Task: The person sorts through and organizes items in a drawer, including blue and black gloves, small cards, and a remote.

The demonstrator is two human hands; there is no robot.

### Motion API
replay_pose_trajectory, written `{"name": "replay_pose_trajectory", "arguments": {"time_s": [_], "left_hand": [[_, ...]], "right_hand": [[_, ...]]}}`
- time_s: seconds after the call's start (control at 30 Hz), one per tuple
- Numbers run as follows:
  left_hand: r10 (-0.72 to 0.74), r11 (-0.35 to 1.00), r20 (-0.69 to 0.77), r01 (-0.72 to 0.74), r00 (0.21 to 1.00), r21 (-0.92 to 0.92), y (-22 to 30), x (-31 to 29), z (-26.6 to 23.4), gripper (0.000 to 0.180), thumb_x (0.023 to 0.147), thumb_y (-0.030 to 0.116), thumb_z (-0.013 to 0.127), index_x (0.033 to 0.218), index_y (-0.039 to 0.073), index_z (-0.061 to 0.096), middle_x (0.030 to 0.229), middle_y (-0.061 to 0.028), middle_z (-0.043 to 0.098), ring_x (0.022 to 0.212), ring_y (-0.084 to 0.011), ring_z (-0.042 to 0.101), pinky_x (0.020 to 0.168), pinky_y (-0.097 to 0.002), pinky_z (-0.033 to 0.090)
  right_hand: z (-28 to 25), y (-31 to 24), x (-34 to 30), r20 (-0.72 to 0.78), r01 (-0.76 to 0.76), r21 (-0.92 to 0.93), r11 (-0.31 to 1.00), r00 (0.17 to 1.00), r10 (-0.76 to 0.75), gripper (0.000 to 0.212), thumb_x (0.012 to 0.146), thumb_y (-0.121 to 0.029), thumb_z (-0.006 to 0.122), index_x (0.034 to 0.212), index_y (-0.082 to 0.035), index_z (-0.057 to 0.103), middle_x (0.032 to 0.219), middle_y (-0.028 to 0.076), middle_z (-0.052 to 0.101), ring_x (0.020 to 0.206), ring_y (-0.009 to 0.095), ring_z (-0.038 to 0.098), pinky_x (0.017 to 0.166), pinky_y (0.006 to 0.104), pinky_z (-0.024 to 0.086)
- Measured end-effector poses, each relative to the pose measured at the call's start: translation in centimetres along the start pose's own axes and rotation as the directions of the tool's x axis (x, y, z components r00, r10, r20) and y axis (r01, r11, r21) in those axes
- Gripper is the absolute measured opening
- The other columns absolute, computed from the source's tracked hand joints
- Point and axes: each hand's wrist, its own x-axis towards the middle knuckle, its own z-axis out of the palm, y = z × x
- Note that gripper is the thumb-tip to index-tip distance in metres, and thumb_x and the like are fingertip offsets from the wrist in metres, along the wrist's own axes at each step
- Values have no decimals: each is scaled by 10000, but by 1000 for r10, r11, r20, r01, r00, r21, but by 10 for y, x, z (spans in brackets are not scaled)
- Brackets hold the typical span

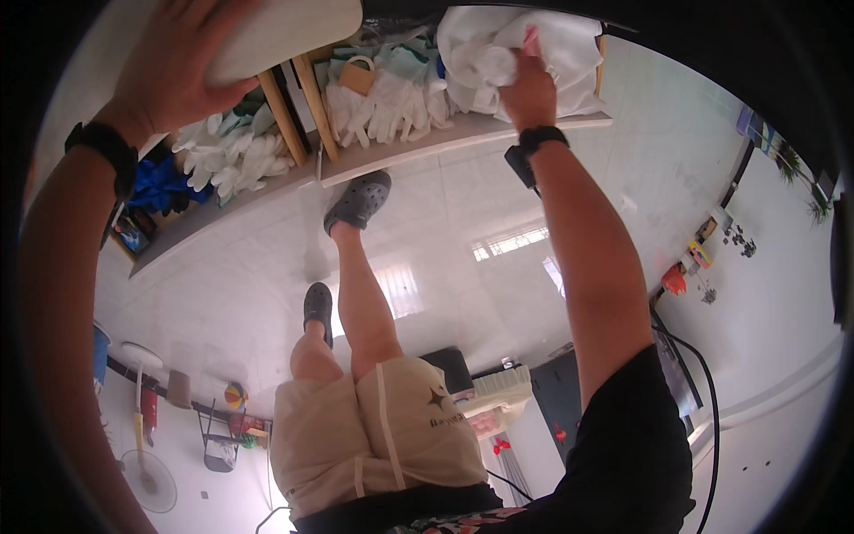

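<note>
At the upper left, my left hand (173, 67) has its fingers spread along the edge of a white panel with a rounded corner (289, 40). My right hand (531, 96) reaches into a crumpled white plastic bag (574, 53) at the top right. Its fingers are closed on the bag, partly hidden in its folds. A small pink piece (531, 37) shows just beyond the fingers. Left of the bag, a drawer section holds a heap of white gloves (391, 111) and a tan padlock-shaped piece (358, 78).
Below my left hand, another section holds white gloves (236, 156) and blue gloves (165, 182). Wooden dividers (316, 102) separate the sections. My legs and dark clogs (358, 203) are on the glossy floor. A fan (149, 481) and chair (220, 449) stand lower left; a black cable (712, 400) hangs right.
</note>
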Motion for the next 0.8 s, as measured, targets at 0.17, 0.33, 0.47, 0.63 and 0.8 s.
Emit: {"name": "replay_pose_trajectory", "arguments": {"time_s": [0.17, 0.33, 0.47, 0.63, 0.8], "left_hand": [[38, 998, 52, -41, 998, 57, -10, -9, 5, 960, 623, 517, 710, 1372, -1, 409, 1445, -259, 343, 1384, -432, 277, 1131, -598, 178], [-16, 999, 28, 15, 999, 45, 2, -2, 7, 935, 665, 545, 687, 1363, -8, 403, 1437, -262, 348, 1383, -436, 273, 1134, -601, 172], [-1, 999, -93, 5, 996, 41, 2, 0, 19, 922, 676, 555, 681, 1355, -8, 411, 1435, -259, 350, 1385, -430, 272, 1138, -598, 172], [-53, 999, -2, 53, 999, 15, 9, -7, -6, 933, 646, 500, 734, 1361, -4, 410, 1440, -251, 350, 1389, -426, 268, 1139, -596, 171], [18, 999, -47, -20, 999, -38, -2, 1, 12, 965, 605, 473, 775, 1363, -2, 414, 1451, -244, 340, 1399, -415, 254, 1145, -588, 168]], "right_hand": [[-67, 51, -6, -269, -97, 461, 882, 932, 243, 374, 720, -76, 714, 1085, -54, 638, 1016, 130, 695, 962, 251, 662, 880, 347, 501], [-113, 94, -8, -147, -118, 919, 377, 784, 602, 397, 757, 28, 662, 1147, -16, 599, 1061, 63, 651, 925, 217, 637, 808, 345, 531], [-147, 155, -18, -35, -306, -263, 915, 951, 308, 499, 732, -65, 707, 1216, -64, 584, 1102, 108, 653, 967, 278, 638, 852, 375, 524], [-163, 239, -26, -174, -104, 172, 980, 975, 134, 515, 713, -140, 734, 1202, -55, 599, 1140, 166, 656, 1062, 327, 626, 892, 389, 506], [-239, 177, -73, 114, -190, 977, 99, 852, 510, 470, 870, -162, 605, 1306, -24, 493, 1240, 108, 599, 1127, 250, 593, 949, 373, 493]]}}
